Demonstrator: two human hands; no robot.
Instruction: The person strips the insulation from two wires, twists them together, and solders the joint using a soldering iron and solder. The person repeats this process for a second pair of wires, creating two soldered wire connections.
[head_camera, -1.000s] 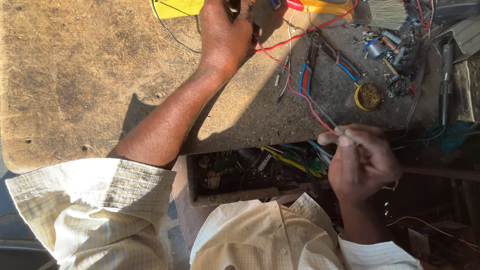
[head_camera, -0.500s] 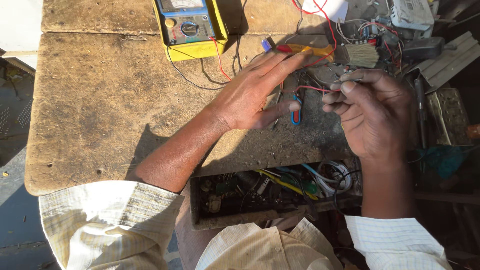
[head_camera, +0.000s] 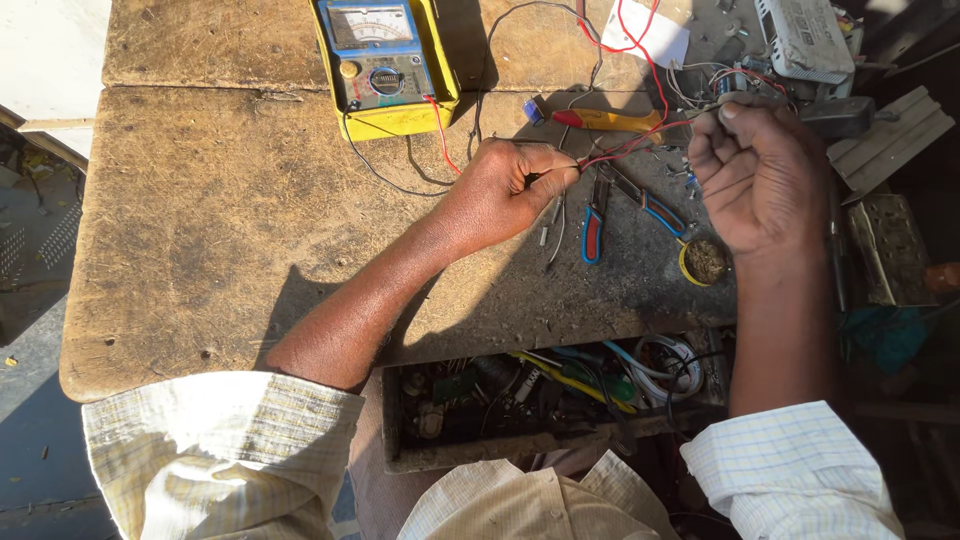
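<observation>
From the head camera, looking down, the left hand (head_camera: 500, 190) lay on the worn wooden counter (head_camera: 200, 230) near its middle, fingers pinched together on the tip of a red probe lead (head_camera: 625, 148). The lead ran up and back toward the far edge. The right hand (head_camera: 760, 175) was raised over the right side of the counter, closed in a loose fist around a small component (head_camera: 735, 95) with fine wires coming off it — what exactly it was, I couldn't tell. The two hands stood apart, the red lead stretched between them.

The yellow multimeter (head_camera: 385, 65) sat at the far edge with its face up, leads plugged in. Blue-and-red-handled pliers (head_camera: 595, 225) lay just beside the left hand, an orange-handled screwdriver (head_camera: 610, 120) beyond it, and a small round tin (head_camera: 705, 260) under the right wrist. An open drawer of wires and parts (head_camera: 550, 395) hung at the near edge.

As I judged it, the meter was set up and a probe was in hand, but it wasn't yet on the part — the reading was still left to take.
</observation>
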